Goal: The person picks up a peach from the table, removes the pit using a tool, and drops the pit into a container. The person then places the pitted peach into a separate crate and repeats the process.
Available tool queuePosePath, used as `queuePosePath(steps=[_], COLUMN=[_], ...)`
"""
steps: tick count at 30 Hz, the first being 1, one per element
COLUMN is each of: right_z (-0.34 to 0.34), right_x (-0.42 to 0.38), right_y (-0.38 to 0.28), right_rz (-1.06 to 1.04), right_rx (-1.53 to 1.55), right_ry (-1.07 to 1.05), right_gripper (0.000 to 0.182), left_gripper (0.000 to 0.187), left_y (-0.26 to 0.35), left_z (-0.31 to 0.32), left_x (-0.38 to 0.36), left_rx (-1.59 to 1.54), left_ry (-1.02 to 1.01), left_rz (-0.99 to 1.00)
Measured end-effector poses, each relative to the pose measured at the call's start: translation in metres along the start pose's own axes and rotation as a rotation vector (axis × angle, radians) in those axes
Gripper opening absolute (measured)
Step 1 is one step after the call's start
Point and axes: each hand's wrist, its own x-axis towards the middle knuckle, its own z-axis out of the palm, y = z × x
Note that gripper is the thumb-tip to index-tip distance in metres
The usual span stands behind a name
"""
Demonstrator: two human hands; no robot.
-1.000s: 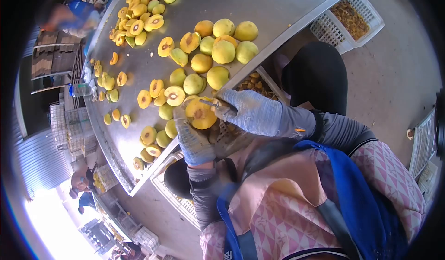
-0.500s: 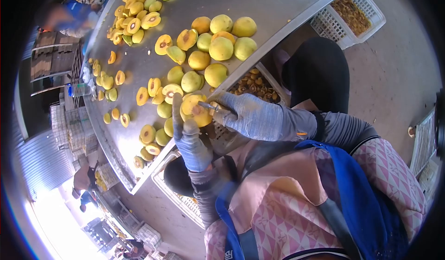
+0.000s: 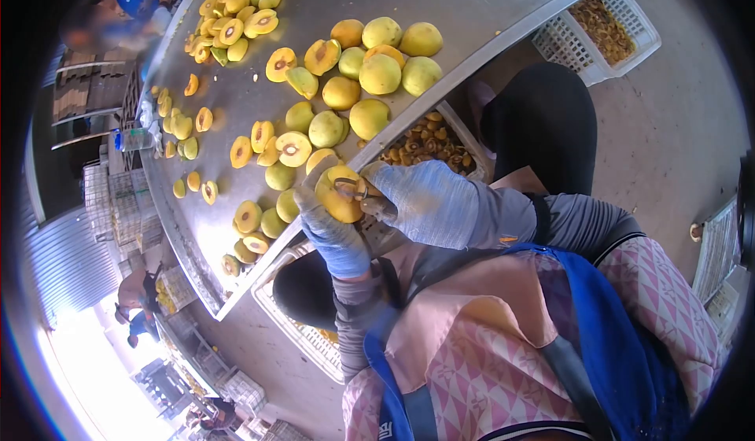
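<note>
My left hand (image 3: 333, 235), in a greyish-blue glove, is closed round a halved yellow peach (image 3: 334, 202) with its cut face up. In my gloved right hand (image 3: 425, 203) is a pitting knife (image 3: 350, 186), its curved metal blade in the middle of that cut face, around the pit. My fingers hide most of the handle. Both hands are just off the edge of the metal table (image 3: 448, 16). Peach halves (image 3: 294, 149) and whole-looking peaches (image 3: 325, 129) lie on the table close by.
Below the table edge is a crate of pits and scraps (image 3: 425, 142). Another white crate (image 3: 621, 40) of scraps stands on the floor at upper right. A heap of peach halves (image 3: 236, 16) lies farther up the table. A co-worker (image 3: 130, 16) is at the far side.
The knife blade has moved from the peach's near side into the cut face around the pit. My left fingers, stretched up before, now curl round the peach. The view has shifted slightly.
</note>
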Motion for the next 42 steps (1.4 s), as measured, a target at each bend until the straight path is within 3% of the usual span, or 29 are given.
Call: queuePosePath(steps=[5, 9, 12, 14, 15, 17, 21, 24, 25, 27, 29, 31, 38, 41, 42], right_z=[-0.004, -0.007, -0.01, -0.01, -0.007, -0.003, -0.007, -0.015, -0.018, -0.019, -0.018, -0.013, -0.001, -0.002, -0.002], right_x=[-0.002, 0.0, 0.0, 0.004, 0.001, 0.001, 0.005, 0.0, 0.0, 0.002, 0.005, 0.004, -0.004, -0.005, -0.005], right_y=[-0.002, 0.001, -0.001, -0.003, -0.003, 0.001, 0.001, 0.0, 0.001, -0.001, -0.003, 0.0, 0.006, 0.003, 0.002], right_rz=[0.004, -0.08, -0.049, -0.027, 0.055, 0.132, 0.144, 0.064, -0.031, 0.008, 0.183, 0.171, 0.125, 0.12, 0.117], right_rx=[-0.026, -0.071, -0.035, -0.007, 0.003, 0.004, 0.081, 0.084, 0.064, 0.107, 0.214, 0.192, 0.119, 0.092, 0.076], right_ry=[-0.021, -0.035, -0.07, -0.078, -0.069, -0.053, -0.095, -0.161, -0.158, -0.203, -0.159, -0.131, -0.106, -0.093, -0.094], right_gripper=[0.025, 0.025, 0.024, 0.024, 0.024, 0.025, 0.029, 0.033, 0.034, 0.035, 0.034, 0.033, 0.034, 0.034, 0.034], left_gripper=[0.061, 0.062, 0.062, 0.063, 0.065, 0.064, 0.062, 0.056, 0.056, 0.056, 0.056, 0.056, 0.056, 0.055, 0.057], left_y=[-0.006, 0.001, 0.0, 0.007, 0.004, -0.007, -0.005, 0.008, 0.01, 0.013, 0.01, 0.009, 0.007, 0.001, -0.003], left_z=[-0.008, -0.009, -0.012, -0.002, 0.001, 0.005, 0.003, -0.002, -0.002, -0.002, 0.002, 0.006, 0.011, 0.008, 0.007], left_x=[0.005, 0.005, 0.006, 0.003, 0.003, 0.008, 0.007, 0.006, 0.006, 0.005, 0.0, -0.001, -0.005, -0.004, -0.003], left_rx=[0.214, 0.195, 0.416, 0.023, 0.029, 0.168, 0.28, -0.268, -0.268, -0.307, -0.32, -0.171, -0.067, 0.121, 0.275], left_ry=[-0.018, -0.027, -0.089, -0.069, -0.068, -0.122, -0.043, -0.003, 0.003, 0.018, 0.068, -0.026, 0.059, 0.003, 0.02], left_rz=[0.113, 0.012, 0.166, -0.169, -0.13, 0.171, 0.209, -0.285, -0.286, -0.322, -0.319, -0.155, -0.079, 0.007, 0.123])
